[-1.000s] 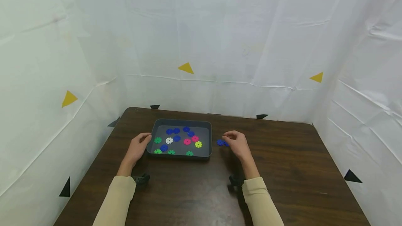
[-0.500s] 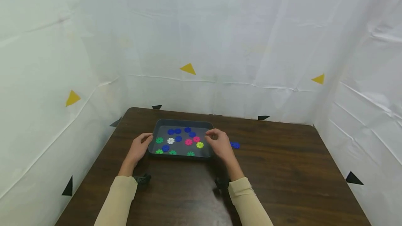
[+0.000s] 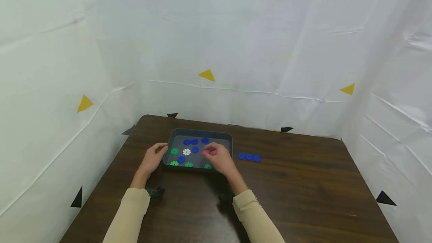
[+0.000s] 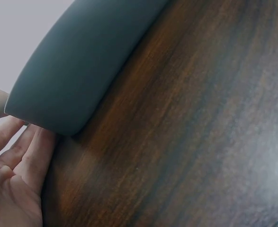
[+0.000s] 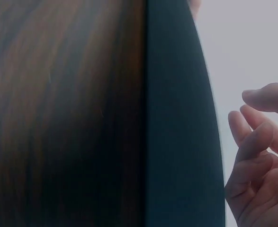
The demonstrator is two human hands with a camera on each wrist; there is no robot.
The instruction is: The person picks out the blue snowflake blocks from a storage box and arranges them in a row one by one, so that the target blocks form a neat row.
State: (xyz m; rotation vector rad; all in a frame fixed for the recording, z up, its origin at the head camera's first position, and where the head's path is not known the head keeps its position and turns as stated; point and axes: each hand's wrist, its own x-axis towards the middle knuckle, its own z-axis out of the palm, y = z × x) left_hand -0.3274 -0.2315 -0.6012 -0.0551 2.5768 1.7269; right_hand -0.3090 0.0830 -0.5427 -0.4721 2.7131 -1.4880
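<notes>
A dark grey tray (image 3: 231,143) holds several flower-shaped plastic discs, among them a white disc (image 3: 186,152), a green disc (image 3: 174,151), a blue disc (image 3: 181,159) and a pink disc (image 3: 213,152). At the tray's left side, my left hand (image 3: 153,157) grips the rim; the left wrist view has its thumb over the edge and its fingers outside. Above the right part of the tray hovers my right hand (image 3: 221,159), thumb and fingers apart and nothing between them in the right wrist view. It covers some discs in the head view.
Three blue discs (image 3: 249,156) lie in a row on the brown wooden table (image 3: 297,183), right of the tray. White sheeting (image 3: 243,48) with dark and yellow triangles surrounds the table's far and lateral sides.
My right hand has moved left from the blue discs on the table to over the tray, uncovering the row of three. My left hand stays at the tray's rim.
</notes>
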